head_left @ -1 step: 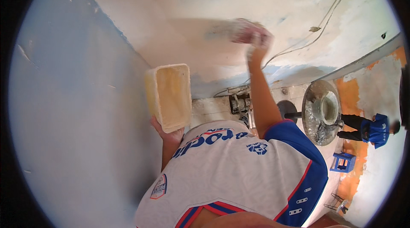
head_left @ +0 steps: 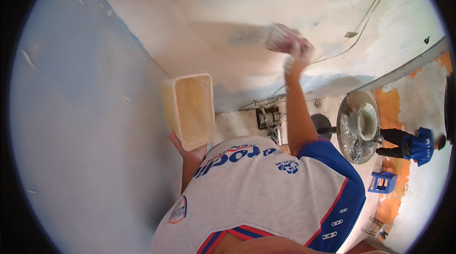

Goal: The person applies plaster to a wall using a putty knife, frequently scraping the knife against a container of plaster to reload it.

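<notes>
Holding a cream rectangular tub [head_left: 191, 110] from below in my left hand [head_left: 186, 149] near the blue wall [head_left: 85, 125], I press a blurred tool [head_left: 280, 38], gripped in my right hand [head_left: 300, 50], against the pale wall [head_left: 228, 11].

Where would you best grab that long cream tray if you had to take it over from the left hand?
Probably by a long side wall of the cream tray, coming from its open side. The left hand already cups the near short end from below, and the tray stands tilted up with its open face showing, so the long rims are free. Fingers could hook over a rim.
</notes>
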### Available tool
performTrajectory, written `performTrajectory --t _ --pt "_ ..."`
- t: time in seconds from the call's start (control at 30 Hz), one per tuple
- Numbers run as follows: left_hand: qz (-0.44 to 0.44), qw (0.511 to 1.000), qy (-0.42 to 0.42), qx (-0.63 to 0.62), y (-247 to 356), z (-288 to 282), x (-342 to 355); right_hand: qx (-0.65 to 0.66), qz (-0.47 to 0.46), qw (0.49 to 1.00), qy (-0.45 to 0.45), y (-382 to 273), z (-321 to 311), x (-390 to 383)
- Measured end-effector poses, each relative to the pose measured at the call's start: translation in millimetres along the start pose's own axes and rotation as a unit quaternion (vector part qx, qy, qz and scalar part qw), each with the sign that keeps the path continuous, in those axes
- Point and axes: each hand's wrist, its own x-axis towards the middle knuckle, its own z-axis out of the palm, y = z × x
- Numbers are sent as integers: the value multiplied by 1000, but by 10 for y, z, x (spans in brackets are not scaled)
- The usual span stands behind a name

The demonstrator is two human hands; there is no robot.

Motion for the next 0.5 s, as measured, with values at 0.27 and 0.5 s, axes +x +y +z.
performTrajectory --t 0.27,0.5 --pt "-3 999 0 -33 -73 169 109 -23 10 998 -63 373 426 -178" --pt "-8 999 51 -12 -83 357 -11 94 64 988 -101 201 -41 -197"
